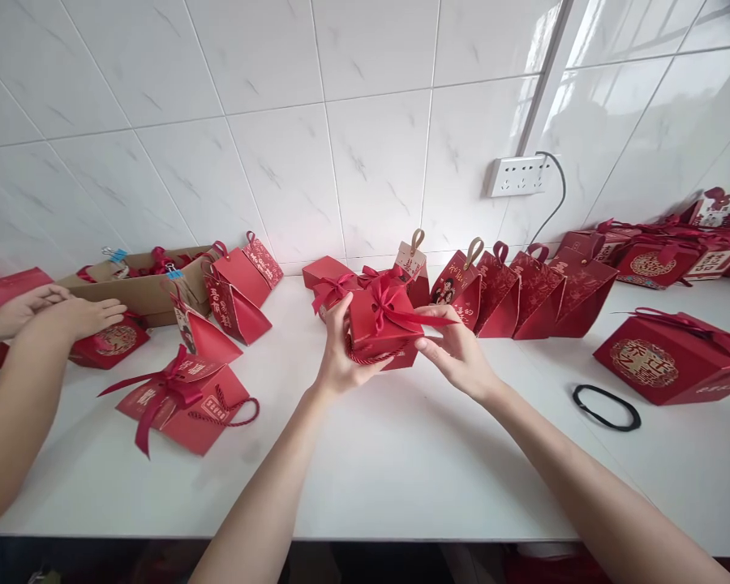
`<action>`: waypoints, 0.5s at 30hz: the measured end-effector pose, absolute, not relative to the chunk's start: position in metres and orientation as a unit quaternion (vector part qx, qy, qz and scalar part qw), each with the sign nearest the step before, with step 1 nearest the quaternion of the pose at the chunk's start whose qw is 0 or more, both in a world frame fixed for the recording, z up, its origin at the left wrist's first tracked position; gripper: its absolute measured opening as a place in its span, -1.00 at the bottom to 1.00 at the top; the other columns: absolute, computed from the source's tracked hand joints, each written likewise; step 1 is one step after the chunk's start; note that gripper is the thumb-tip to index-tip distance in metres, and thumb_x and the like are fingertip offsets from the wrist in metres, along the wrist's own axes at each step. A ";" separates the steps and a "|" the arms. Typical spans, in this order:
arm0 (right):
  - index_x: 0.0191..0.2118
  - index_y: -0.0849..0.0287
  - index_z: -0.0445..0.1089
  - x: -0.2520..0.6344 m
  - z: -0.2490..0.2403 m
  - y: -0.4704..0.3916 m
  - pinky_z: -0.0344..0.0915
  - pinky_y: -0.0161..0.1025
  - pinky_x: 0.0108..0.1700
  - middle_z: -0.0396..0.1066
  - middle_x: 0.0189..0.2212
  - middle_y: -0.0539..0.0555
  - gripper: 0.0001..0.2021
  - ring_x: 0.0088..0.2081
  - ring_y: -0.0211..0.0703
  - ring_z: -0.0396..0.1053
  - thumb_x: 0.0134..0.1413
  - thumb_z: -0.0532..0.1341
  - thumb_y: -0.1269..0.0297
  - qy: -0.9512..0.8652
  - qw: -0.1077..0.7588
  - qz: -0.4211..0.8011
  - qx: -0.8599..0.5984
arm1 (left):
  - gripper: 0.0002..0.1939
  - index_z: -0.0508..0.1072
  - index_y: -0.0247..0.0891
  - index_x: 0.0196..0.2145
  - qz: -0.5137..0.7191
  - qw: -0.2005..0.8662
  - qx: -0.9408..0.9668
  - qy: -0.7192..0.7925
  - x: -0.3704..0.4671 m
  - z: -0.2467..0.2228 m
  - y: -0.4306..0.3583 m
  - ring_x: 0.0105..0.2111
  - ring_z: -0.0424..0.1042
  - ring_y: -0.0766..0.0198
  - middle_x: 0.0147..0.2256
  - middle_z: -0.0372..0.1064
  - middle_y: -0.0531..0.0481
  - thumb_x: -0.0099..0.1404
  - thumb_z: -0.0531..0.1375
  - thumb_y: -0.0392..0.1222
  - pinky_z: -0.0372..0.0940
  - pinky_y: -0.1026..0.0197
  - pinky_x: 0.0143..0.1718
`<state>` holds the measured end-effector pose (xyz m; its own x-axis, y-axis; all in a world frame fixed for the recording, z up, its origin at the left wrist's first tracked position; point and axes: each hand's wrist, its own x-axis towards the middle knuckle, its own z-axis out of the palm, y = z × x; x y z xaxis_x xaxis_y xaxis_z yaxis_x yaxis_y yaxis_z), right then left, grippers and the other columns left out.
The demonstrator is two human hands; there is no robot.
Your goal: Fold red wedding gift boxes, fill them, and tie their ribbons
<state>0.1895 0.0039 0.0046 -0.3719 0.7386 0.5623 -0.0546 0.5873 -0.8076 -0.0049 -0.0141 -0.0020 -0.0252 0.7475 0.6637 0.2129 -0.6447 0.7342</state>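
Note:
In the middle of the head view, a red gift box (365, 312) with a red ribbon bow (384, 302) on top is held just above the white table. My left hand (339, 357) wraps round its left side, thumb up along the edge. A twisted red cord (371, 358) hangs at the front of the box by those fingers. My right hand (456, 353) closes on the box's right corner, where one ribbon tail passes over the fingers. Behind it stand other red boxes (325, 272), partly hidden.
A co-worker's hands (85, 312) are over a red box (118, 341) at left. A flattened bag (188, 401) with ribbon lies nearby, before a cardboard tray (139, 284). Rightward are upright red boxes (535, 292), a black loop (607, 407) and a large red box (663, 357).

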 end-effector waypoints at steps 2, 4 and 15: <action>-0.08 0.05 0.21 0.191 0.009 -0.001 0.37 0.01 0.01 0.24 -0.01 0.15 -0.67 0.05 -0.02 0.26 0.12 0.16 0.00 -0.743 0.508 0.381 -0.211 | -0.13 0.14 -0.14 0.14 0.637 0.346 0.582 0.369 -0.006 0.006 -0.017 0.05 0.29 -0.05 0.07 0.23 -0.16 -0.10 0.40 -0.12 0.23 -0.06 0.08; -0.03 0.05 0.19 0.193 0.013 -0.004 0.33 0.06 0.05 0.21 0.03 0.17 -0.63 0.10 0.03 0.22 0.15 0.11 -0.04 -0.751 0.518 0.371 -0.174 | -0.32 0.30 -0.19 0.03 0.664 0.478 0.443 0.368 -0.011 0.018 -0.022 0.00 0.34 -0.08 -0.03 0.35 -0.14 -0.05 0.35 -0.02 0.28 -0.09 0.00; -0.11 0.06 0.28 0.181 -0.009 -0.003 0.45 0.02 -0.12 0.21 -0.01 0.18 -0.73 -0.16 -0.04 0.40 0.21 0.03 0.05 -0.857 0.362 0.228 -0.288 | -0.34 0.31 -0.37 0.02 0.622 0.710 0.280 0.174 -0.054 0.063 -0.089 -0.01 0.35 -0.16 -0.02 0.35 -0.35 0.15 0.04 0.22 0.34 -0.12 -0.13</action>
